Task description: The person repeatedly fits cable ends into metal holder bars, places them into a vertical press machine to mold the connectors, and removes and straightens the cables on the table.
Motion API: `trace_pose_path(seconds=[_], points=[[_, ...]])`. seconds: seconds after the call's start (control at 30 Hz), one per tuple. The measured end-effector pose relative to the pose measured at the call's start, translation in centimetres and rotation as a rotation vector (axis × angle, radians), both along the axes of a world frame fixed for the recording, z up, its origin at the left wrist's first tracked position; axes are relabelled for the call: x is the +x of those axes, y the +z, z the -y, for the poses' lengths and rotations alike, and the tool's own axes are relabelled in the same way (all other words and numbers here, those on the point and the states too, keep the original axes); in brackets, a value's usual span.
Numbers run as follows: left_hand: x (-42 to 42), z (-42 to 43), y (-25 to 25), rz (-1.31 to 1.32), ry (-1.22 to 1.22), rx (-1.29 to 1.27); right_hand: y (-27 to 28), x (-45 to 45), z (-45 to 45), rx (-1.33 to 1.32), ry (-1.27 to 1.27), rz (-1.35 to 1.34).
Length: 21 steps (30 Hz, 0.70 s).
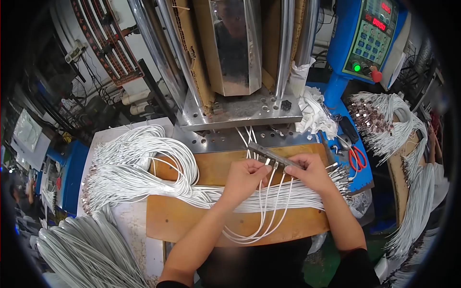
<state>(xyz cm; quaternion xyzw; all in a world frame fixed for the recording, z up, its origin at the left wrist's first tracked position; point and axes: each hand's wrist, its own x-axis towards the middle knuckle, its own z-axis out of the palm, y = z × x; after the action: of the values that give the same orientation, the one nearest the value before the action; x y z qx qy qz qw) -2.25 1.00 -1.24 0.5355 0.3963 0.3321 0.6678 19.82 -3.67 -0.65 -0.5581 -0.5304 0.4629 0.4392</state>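
Observation:
My left hand (246, 181) is closed at the left part of a dark metal bar (273, 156), with its fingertips by a white cable end. My right hand (309, 171) grips the bar's right end between thumb and fingers. Several white cables (274, 211) hang from the bar's near side and loop down over the wooden board (177, 218). Under my hands a long bundle of white cables (206, 196) lies across the board. More white cables run from the bar's far side toward the press plate (240, 117).
Coiled white cables (139, 153) lie at left, grey cables (91, 249) below them. A blue control box (367, 41) stands at upper right, above red-handled scissors (356, 159). Cable bundles (413, 192) hang at far right, where another person's sleeve (441, 180) shows.

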Motion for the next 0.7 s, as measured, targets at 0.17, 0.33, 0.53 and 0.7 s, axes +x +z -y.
trace_pose_path(seconds=[0.17,0.33,0.53,0.7], points=[[0.4,-0.1,0.0,-0.028,0.039,0.007,-0.9,0.3,0.0,0.009,0.018,0.032],[0.6,-0.2,-0.1,-0.037,0.046,-0.031,-0.7,0.4,0.0,-0.007,0.053,0.087],[0.9,-0.4,-1.0,-0.087,0.021,0.143,0.3,-0.2,0.2,0.305,0.025,0.434],[-1.3,-1.5,-1.0,-0.050,-0.071,0.360,4.2,1.7,1.0,0.105,0.067,0.699]])
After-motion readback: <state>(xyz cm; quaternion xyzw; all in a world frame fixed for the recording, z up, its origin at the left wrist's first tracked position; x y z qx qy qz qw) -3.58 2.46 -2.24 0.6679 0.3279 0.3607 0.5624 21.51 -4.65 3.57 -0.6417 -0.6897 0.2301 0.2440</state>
